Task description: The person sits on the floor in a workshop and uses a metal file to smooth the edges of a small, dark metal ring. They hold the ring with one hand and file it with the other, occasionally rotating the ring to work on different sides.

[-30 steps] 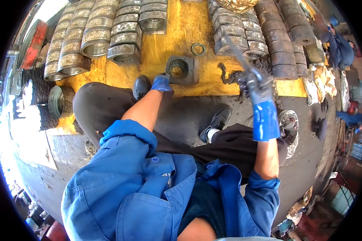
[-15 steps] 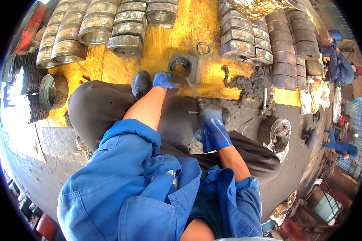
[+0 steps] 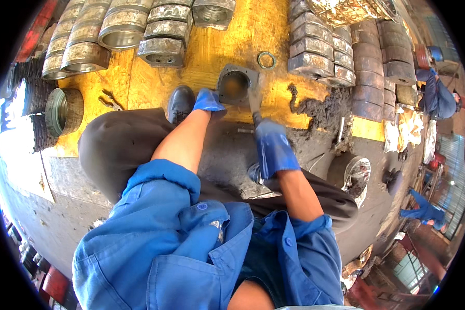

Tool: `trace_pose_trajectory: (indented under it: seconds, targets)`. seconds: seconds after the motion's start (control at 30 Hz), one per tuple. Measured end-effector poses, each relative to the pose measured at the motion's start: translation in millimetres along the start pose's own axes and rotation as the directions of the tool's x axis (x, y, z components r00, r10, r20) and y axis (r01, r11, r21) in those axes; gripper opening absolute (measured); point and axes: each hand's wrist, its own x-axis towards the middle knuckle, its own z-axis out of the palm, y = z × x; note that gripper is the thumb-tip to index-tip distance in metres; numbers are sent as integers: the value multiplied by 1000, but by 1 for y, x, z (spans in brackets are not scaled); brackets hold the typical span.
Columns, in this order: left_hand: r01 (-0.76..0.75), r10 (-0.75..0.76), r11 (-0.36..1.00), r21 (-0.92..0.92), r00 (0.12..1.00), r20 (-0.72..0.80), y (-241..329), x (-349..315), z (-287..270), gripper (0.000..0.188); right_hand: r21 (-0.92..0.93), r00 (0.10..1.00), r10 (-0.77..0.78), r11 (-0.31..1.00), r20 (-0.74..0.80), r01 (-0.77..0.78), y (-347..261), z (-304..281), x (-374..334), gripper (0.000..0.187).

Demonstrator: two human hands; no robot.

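Observation:
A square metal block with a round bore (image 3: 236, 85) rests on the yellow-stained floor sheet in front of me. My left hand (image 3: 208, 101), in a blue glove, closes on the block's near left corner; its fingertips are hidden. In my right hand (image 3: 272, 138), also gloved in blue, is a scraper with a flat blade (image 3: 254, 101). The blade, smeared by motion, points away from me along the block's right side. I cannot tell whether it touches the metal. A thin ring (image 3: 266, 60) lies beyond the block to the right.
Rows of metal blocks (image 3: 163, 51) and cylinders (image 3: 367, 80) line the far side. Dark sludge (image 3: 325, 111) spreads on the right, near a round tub (image 3: 349, 173). A ringed cylinder (image 3: 64, 112) stands left. Two other people (image 3: 439, 93) are at the far right.
My right hand has shifted slightly left and away from me, and the scraper has swung from slanting left to nearly straight ahead. My left hand stays at the block's corner.

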Motion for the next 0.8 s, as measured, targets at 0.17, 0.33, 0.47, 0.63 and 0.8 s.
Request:
trace_pose_trajectory:
  seconds: [0.17,0.33,0.47,0.63,0.8]
  targets:
    - [15,-13,999,-47,999,35,-3,1,-8,50,-118,994,-85,990,-67,77,-2,17,-9,42]
    - [15,-16,998,-67,1000,-9,-3,13,13,51,-98,995,-86,992,-50,81,-11,-36,20,32]
    - [42,-65,971,-237,994,-91,-15,21,31,48,-51,994,76,996,80,-72,-33,-38,-23,41]
    - [-49,49,999,13,999,5,-8,5,12,39,14,967,-181,982,-181,186,11,3,44,32]
    - [-30,30,1000,2,1000,9,-8,16,17,35,37,975,-30,999,-219,39,7,-29,14,36]
